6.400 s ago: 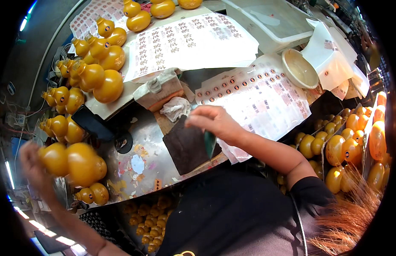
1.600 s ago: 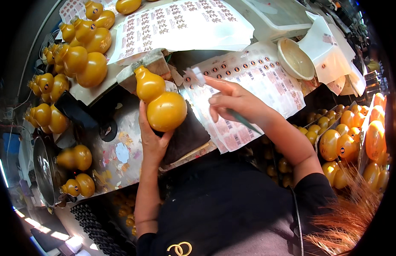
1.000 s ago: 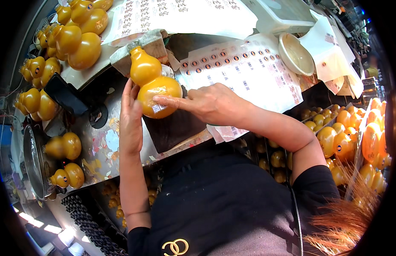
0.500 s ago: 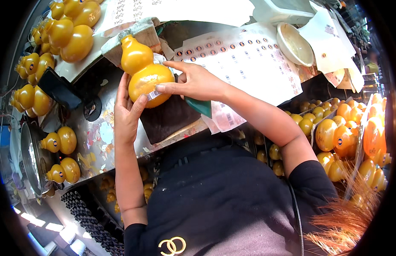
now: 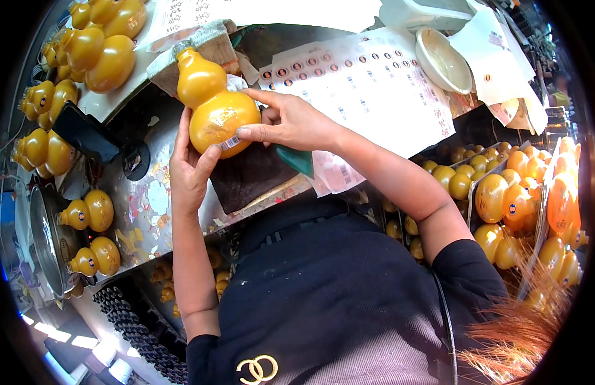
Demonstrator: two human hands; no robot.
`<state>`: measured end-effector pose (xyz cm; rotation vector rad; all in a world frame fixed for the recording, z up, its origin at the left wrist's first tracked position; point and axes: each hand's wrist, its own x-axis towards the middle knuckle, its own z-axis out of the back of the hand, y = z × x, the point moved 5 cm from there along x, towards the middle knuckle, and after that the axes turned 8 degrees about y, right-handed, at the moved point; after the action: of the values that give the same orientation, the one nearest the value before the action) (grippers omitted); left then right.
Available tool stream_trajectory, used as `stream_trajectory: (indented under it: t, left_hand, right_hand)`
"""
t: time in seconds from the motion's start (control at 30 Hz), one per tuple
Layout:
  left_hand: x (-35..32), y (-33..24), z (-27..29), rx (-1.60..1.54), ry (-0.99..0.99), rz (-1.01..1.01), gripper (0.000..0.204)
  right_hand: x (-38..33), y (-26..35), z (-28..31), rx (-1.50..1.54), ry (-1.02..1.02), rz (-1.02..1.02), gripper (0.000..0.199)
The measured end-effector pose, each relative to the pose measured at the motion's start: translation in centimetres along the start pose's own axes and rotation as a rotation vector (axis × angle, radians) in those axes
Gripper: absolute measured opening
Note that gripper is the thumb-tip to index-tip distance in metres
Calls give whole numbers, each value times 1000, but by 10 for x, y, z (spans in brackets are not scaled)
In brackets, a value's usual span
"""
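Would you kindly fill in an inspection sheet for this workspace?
Surface: metal worktop, colourfully stained
Job's things: yellow gourd-shaped bottle with barcode label; sticker sheets to its right
Clutter: cream bowl; black phone-like device
Hands: left hand cups the bottle's lower bulb; right hand has its thumb at the label
Cables: thin cord or strap along the shirt; cannot tell which
Surroundings: more yellow bottles packed together at right

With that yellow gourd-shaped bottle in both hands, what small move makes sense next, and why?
Perhaps the right hand should smooth the barcode label down with its thumb, since the thumb rests at the label's edge while the left hand steadies the gourd-shaped bottle.
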<state>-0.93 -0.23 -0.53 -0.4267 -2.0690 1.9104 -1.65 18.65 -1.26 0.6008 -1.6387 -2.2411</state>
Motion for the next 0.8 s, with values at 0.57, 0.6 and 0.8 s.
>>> stream_trajectory:
  t: [0.57, 0.6, 0.8]
  left_hand:
    - [0, 4, 0, -13, -11, -11, 88]
    - [0, 4, 1, -9, -9, -11, 88]
    - [0, 5, 4, 20, 8, -5, 90]
  right_hand:
    - [-1, 4, -1, -14, -114, 68, 84]
    - [-1, 3, -1, -12, -117, 69, 84]
    - [-1, 1, -3, -4, -116, 47, 75]
